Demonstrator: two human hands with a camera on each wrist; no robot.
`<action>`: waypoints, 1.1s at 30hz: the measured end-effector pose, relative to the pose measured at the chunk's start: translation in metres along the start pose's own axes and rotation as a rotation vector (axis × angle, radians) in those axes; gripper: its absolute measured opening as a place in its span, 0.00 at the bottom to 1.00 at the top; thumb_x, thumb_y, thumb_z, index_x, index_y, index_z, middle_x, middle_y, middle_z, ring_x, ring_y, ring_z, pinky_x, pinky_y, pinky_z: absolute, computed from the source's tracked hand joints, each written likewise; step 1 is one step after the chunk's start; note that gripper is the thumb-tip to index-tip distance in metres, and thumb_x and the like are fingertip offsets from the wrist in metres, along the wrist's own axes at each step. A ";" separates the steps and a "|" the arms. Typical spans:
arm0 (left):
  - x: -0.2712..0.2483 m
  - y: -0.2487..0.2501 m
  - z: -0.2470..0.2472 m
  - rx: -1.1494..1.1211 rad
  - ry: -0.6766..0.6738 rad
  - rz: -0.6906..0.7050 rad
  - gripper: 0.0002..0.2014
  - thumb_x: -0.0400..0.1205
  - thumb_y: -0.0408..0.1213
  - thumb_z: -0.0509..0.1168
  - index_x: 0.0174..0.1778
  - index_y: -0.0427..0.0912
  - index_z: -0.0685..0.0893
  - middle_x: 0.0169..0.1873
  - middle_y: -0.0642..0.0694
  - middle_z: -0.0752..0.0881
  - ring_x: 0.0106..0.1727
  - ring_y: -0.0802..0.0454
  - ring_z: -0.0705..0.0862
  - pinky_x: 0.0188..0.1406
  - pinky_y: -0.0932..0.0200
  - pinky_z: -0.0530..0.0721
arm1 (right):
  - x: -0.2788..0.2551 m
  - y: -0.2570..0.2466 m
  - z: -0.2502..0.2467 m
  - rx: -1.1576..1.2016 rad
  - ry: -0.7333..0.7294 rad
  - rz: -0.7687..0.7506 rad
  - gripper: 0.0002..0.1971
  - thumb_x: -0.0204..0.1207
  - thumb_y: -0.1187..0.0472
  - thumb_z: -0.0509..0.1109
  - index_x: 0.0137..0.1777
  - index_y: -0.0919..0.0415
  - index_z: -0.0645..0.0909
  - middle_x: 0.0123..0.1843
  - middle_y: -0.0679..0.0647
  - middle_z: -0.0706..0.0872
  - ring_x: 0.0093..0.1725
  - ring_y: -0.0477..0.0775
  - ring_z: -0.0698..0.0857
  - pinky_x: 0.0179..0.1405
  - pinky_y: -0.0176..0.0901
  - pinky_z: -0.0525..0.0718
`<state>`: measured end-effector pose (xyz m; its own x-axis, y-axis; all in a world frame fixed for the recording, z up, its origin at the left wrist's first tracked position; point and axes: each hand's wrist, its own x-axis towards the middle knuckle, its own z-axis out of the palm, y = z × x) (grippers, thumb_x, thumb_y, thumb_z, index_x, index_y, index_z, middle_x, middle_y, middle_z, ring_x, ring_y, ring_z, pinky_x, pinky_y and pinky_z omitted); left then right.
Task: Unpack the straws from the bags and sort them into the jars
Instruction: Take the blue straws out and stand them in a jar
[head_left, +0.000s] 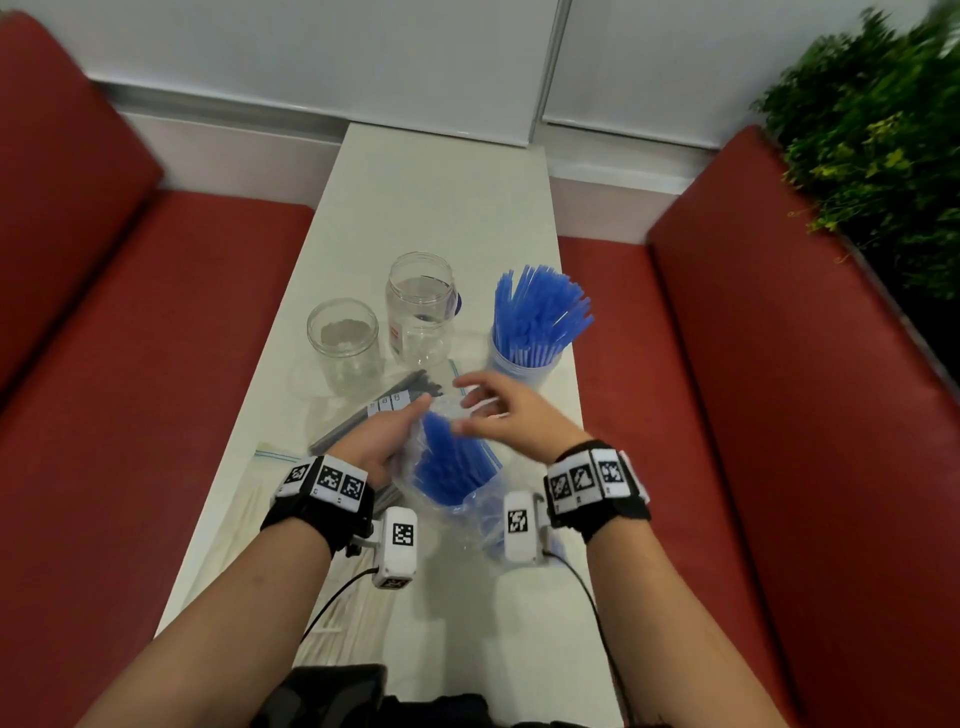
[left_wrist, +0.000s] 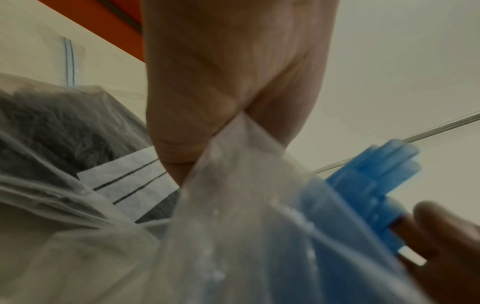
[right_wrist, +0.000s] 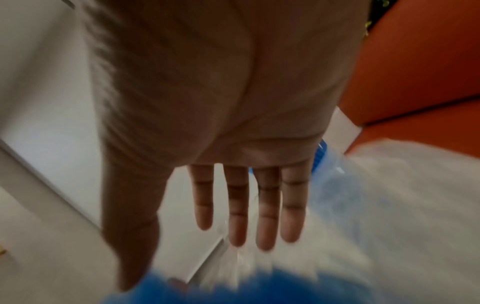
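Left hand (head_left: 382, 441) pinches the clear bag (head_left: 457, 499) at its mouth; blue straws (head_left: 449, 465) sit inside, lifted over the table (head_left: 441, 208). Right hand (head_left: 501, 410) hovers at the bag opening, fingers (right_wrist: 267, 205) straight and spread, gripping nothing. 3 jars beyond: 1 full of blue straws (head_left: 535, 312), a small jar (head_left: 344, 340), and a tall jar (head_left: 421, 309) with a red-and-white label, print too small to read. Bag of dark straws (head_left: 374, 410) lies behind the left hand, with a white label strip, writing illegible. Wrist views blurred.
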<state>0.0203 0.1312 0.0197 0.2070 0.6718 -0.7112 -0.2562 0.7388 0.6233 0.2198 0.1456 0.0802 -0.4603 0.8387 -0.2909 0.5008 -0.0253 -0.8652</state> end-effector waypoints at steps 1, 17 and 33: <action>-0.001 0.001 0.003 -0.010 -0.003 0.001 0.24 0.90 0.52 0.61 0.74 0.37 0.81 0.68 0.32 0.86 0.70 0.34 0.84 0.79 0.36 0.75 | -0.005 0.004 0.014 -0.006 -0.030 0.002 0.36 0.71 0.47 0.82 0.78 0.44 0.73 0.68 0.43 0.81 0.61 0.42 0.80 0.63 0.34 0.78; -0.014 -0.002 0.013 0.029 -0.095 0.061 0.21 0.91 0.51 0.59 0.66 0.38 0.87 0.58 0.36 0.92 0.60 0.41 0.91 0.53 0.50 0.91 | -0.028 0.001 0.079 -0.035 0.368 -0.085 0.23 0.90 0.52 0.60 0.82 0.57 0.70 0.83 0.53 0.73 0.88 0.55 0.59 0.88 0.49 0.38; -0.021 -0.009 0.006 0.038 -0.101 0.117 0.23 0.90 0.53 0.60 0.64 0.37 0.87 0.56 0.35 0.92 0.56 0.41 0.92 0.48 0.48 0.91 | -0.048 -0.047 0.059 0.224 0.444 -0.296 0.05 0.87 0.59 0.67 0.55 0.56 0.83 0.43 0.43 0.87 0.46 0.42 0.86 0.53 0.32 0.82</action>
<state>0.0240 0.1106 0.0314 0.2724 0.7538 -0.5979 -0.2490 0.6555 0.7129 0.1756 0.0745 0.1106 -0.1811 0.9742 0.1345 0.2074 0.1715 -0.9631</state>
